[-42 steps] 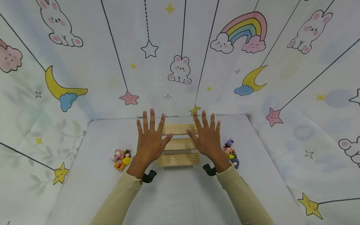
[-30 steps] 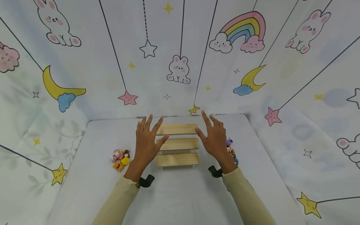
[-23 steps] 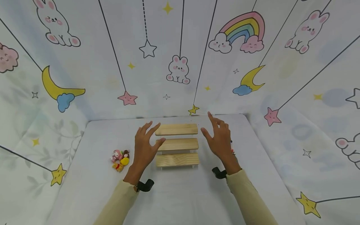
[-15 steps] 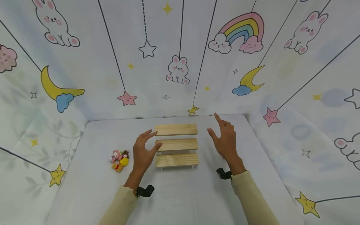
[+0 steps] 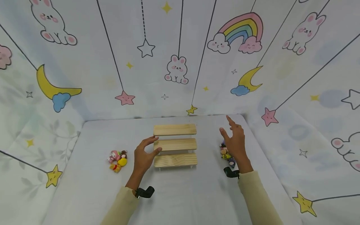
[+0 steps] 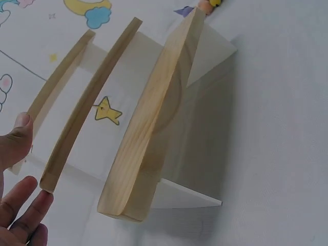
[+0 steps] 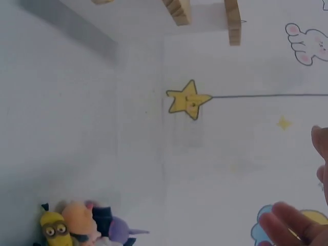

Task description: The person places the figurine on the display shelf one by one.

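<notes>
A three-tier wooden stand (image 5: 175, 160) with pale boards and white supports stands mid-table in the head view. My left hand (image 5: 144, 156) is at its left end, thumb and index finger apart and curved. In the left wrist view the fingertips (image 6: 43, 201) lie at the end of the middle board (image 6: 84, 110); whether they press on it I cannot tell. My right hand (image 5: 237, 142) hovers with loosely bent fingers, holding nothing, over a cluster of small figurines (image 5: 226, 153). Among these, the right wrist view shows a yellow goggle-eyed minion figurine (image 7: 55, 228).
Another cluster of small figurines (image 5: 117, 161), pink, yellow and orange, sits left of the stand. A white cloth covers the table (image 5: 180, 200). Behind and at the sides rises a white backdrop (image 5: 157, 75) printed with rabbits, stars and moons.
Both hands were spread flat above the stand. My right hand has moved right to the figurines there; my left has come lower to the stand's left end, its fingers bending.
</notes>
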